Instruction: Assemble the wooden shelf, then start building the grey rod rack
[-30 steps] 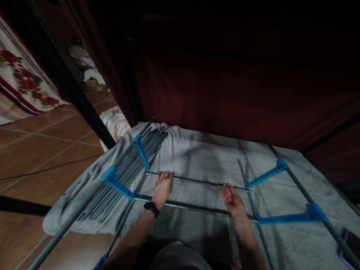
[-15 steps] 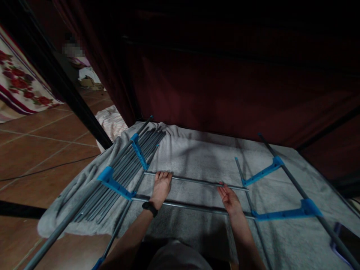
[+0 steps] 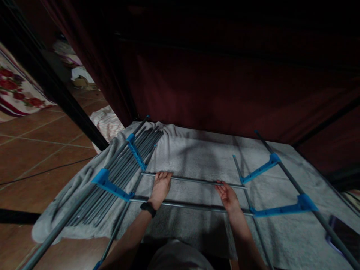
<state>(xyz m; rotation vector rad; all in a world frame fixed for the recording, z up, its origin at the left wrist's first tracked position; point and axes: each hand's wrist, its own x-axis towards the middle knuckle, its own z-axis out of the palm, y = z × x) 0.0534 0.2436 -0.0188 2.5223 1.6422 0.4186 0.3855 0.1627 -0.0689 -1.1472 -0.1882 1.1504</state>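
My left hand (image 3: 161, 187), with a black band on the wrist, is closed over a thin grey metal rod (image 3: 194, 180) near its left end. Palm partly up, my right hand (image 3: 227, 197) grips the same rod with its fingertips towards the right end. The rod lies crosswise between two side frames of grey tubes. Nearer to me, a second crossbar (image 3: 194, 206) runs parallel, its ends at the blue left bracket (image 3: 112, 188) and the blue right bracket (image 3: 287, 210). Farther back are another left bracket (image 3: 136, 153) and another right bracket (image 3: 261, 170).
Several loose grey rods (image 3: 123, 174) lie under the left frame on a grey blanket (image 3: 194, 150). A phone-like dark object (image 3: 344, 238) rests at the right. Dark red curtains (image 3: 208, 93) hang behind, and a black post (image 3: 70, 101) slants at the left above the tiled floor.
The view has shifted slightly, so the scene sits a little farther left. Both hands keep their places on the rod, with almost no visible movement.
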